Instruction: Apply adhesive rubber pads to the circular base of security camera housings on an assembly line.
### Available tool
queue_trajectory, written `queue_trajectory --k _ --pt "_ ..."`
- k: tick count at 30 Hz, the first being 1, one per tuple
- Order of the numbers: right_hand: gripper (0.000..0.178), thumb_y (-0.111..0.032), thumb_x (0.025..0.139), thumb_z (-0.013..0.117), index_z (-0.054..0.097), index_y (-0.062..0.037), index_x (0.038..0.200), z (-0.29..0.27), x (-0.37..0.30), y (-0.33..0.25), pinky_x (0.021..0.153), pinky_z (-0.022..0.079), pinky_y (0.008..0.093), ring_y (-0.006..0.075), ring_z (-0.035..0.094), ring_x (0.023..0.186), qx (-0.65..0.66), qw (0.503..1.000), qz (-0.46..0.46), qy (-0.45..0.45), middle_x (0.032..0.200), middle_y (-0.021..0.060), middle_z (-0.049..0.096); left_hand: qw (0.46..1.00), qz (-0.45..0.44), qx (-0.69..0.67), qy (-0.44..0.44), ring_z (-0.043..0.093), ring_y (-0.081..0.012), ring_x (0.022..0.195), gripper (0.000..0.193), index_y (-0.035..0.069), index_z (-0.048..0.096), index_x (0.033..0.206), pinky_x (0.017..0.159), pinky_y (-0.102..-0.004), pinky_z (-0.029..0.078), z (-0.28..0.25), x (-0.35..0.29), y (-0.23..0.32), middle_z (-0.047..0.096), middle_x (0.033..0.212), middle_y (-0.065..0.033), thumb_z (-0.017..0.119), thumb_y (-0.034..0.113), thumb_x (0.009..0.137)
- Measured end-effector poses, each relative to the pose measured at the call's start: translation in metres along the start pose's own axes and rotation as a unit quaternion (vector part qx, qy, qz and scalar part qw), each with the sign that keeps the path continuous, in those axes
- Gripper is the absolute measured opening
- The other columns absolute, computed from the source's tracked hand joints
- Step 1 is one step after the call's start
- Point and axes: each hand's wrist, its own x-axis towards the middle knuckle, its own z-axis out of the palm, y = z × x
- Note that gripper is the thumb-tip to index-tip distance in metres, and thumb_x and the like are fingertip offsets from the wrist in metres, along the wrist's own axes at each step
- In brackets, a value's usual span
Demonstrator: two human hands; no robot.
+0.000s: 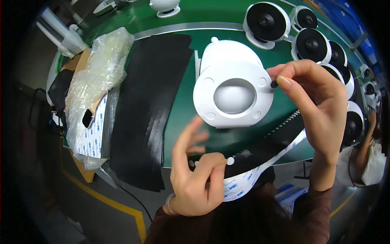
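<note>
right hand (pixel 321 91) pinching black dot (pixel 274 84) — beside white housing (pixel 233 72), left hand (pixel 195 181) gripping black strip (pixel 262 151)

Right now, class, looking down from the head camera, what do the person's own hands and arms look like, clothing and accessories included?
The left hand and right hand are ungloved. A thin, pale, rounded band circles the left wrist; none shows on the right. Both forearms enter dark brown fabric sleeves.
</note>
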Motion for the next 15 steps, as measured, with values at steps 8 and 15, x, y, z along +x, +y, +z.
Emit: queue_trajectory --k 8,15 --pt "0.006 -0.003 0.079 0.060 0.058 0.0028 0.081 0.006 0.006 -0.006 0.067 0.043 0.0178 0.0078 0.056 0.071 -0.066 0.998 -0.003 -0.003 0.078 0.0047 0.060 0.995 0.006 -0.087 -0.038 0.053 -0.0460 0.101 0.006 -0.004 0.055 0.066 0.078 -0.0371 0.048 0.007 0.003 -0.013 0.031 0.124 -0.0419 0.054 -0.001 0.071" --pt "0.007 -0.005 0.079 0.061 0.059 0.0015 0.081 0.008 0.004 -0.012 0.066 0.044 0.0178 0.0074 0.056 0.069 -0.098 0.995 0.002 0.004 0.076 0.0037 0.060 0.993 0.026 -0.103 -0.042 0.056 -0.0432 0.099 0.006 -0.003 0.055 0.066 0.075 -0.0353 0.049 0.004 0.006 -0.016 0.034 0.123 -0.0411 0.055 0.000 0.071"
